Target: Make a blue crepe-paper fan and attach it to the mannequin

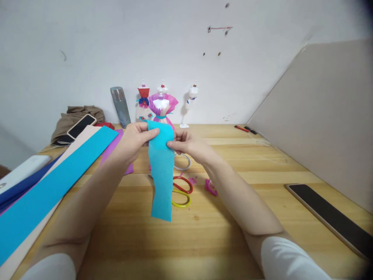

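A strip of blue crepe paper (162, 179) hangs down from between my two hands, its top end folded or bent over and its lower end loose above the table. My left hand (134, 140) pinches the upper left edge, thumb on the front. At the upper right edge, my right hand (188, 144) pinches it with thumb and fingers. Partly covered by the strip are scissors (183, 186) with one red and one yellow handle loop, lying on the table. A white ring, perhaps a tape roll (186, 162), lies behind the strip.
Long crepe paper sheets (58, 186) lie stacked at left, near a phone (82, 126) on brown cloth. A tumbler (120, 107) and small dressed mannequins (161, 103) stand by the wall. Pink scraps (211, 187) lie mid-table; markers (245, 129) and another phone (329, 217) are at right.
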Motion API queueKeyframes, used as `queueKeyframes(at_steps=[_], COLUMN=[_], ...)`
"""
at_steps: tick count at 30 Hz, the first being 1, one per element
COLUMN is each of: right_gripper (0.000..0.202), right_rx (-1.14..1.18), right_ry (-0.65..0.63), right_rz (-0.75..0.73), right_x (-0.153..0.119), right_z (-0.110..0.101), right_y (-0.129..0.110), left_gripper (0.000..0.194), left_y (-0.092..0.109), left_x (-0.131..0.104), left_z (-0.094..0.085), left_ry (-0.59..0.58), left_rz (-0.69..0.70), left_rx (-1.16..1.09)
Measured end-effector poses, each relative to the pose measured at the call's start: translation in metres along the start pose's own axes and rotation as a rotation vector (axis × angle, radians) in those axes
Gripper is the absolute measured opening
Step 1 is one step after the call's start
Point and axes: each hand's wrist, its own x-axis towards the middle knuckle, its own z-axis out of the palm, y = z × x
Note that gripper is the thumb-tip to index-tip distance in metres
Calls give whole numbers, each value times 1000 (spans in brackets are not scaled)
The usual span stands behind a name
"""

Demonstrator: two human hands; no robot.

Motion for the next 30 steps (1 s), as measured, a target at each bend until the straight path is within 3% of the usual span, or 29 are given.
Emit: queueKeyframes(at_steps=[8,13,18,21,24,27,30], right_gripper=[29,35,39,39,37,37,38], right_rx=[107,197,289,339,351,359,352], right_ry=[219,224,179,153,136,123,125], right_rz=[-114,-86,-46,-31,-31,-43,-40], right_x=[4,3,3,3,2,1,-1], right_z=[-6,-7,-7,-9,-8,-6,-5], right_y=[1,0,0,0,-1,-3,-4], left_gripper=[35,33,34,57,80,64,42], left_y=[10,5,-5,-4,0,2,0], left_x=[-8,-10,-5,-6,-11,-14,-12], left_z=[-1,8,11,12,13,14,15], left_ry=[-273,-176,2,79,26,-40,-7], left_rz=[-88,-42,170,273,273,234,223], left_rx=[145,149,182,221,220,202,206])
